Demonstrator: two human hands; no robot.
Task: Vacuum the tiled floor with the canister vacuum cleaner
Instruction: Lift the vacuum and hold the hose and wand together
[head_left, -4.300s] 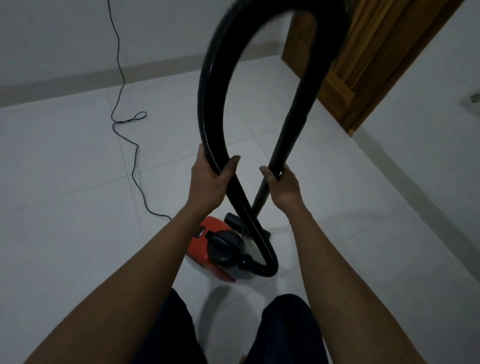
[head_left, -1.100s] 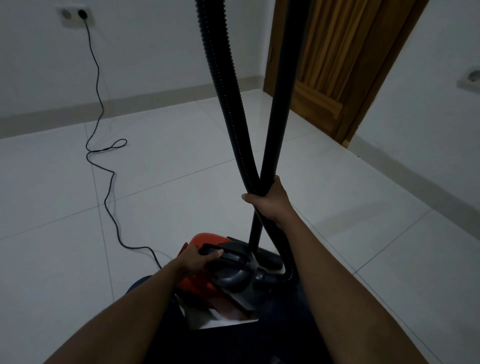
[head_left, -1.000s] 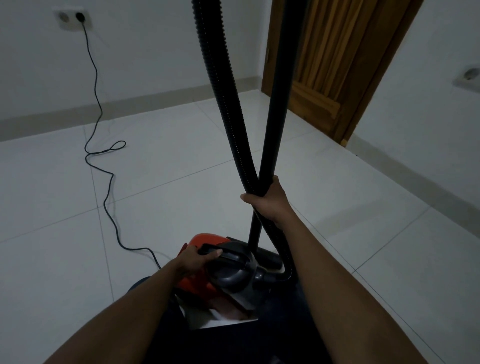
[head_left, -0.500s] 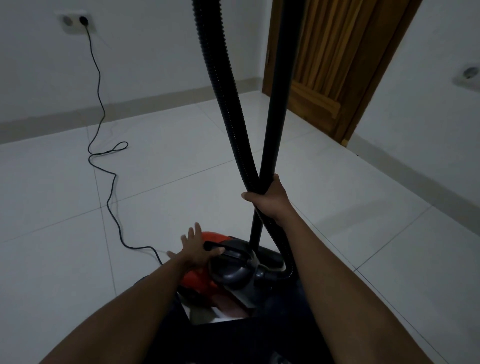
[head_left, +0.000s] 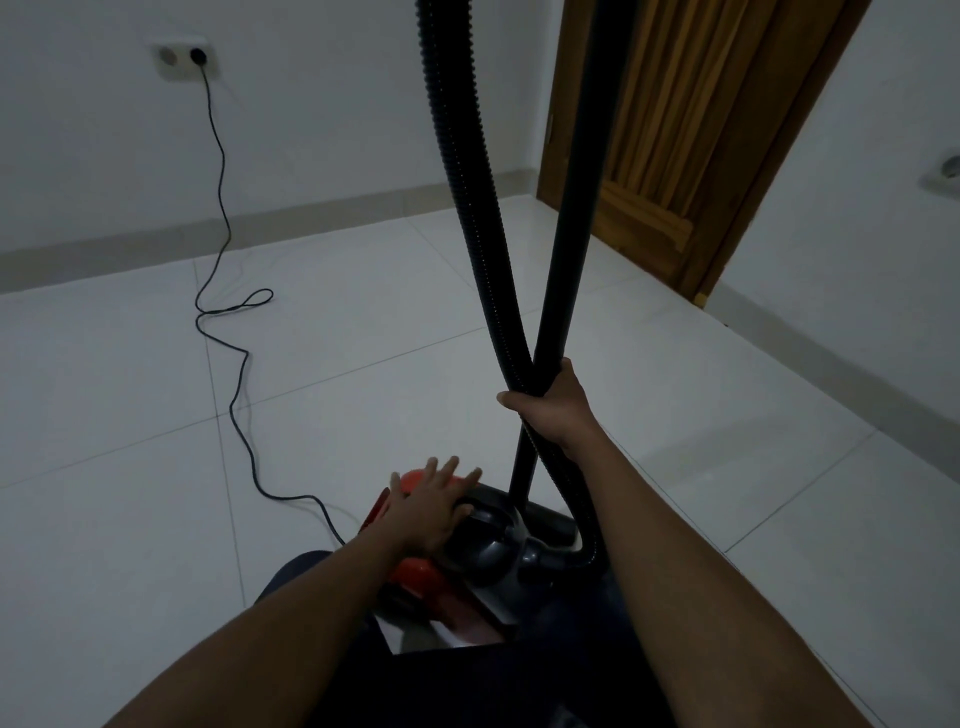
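A small red and black canister vacuum (head_left: 415, 571) sits on the white tiled floor (head_left: 363, 374) just in front of my legs. My left hand (head_left: 434, 506) lies on top of it with fingers spread and straight. A ribbed black hose (head_left: 462, 171) and a smooth black wand (head_left: 579, 208) rise side by side past the top of the view and cross at waist height. There my right hand (head_left: 550, 408) grips both together. The floor nozzle (head_left: 550, 522) stands just beyond the canister.
The black power cord (head_left: 228, 332) snakes over the tiles from the canister to a wall socket (head_left: 184, 57) at the back left. A wooden door (head_left: 670, 135) stands at the back right. White walls with grey skirting border the floor.
My left hand let go of the canister's handle, opened its fingers and now lies flat on the top. My right hand has kept its grip on hose and wand.
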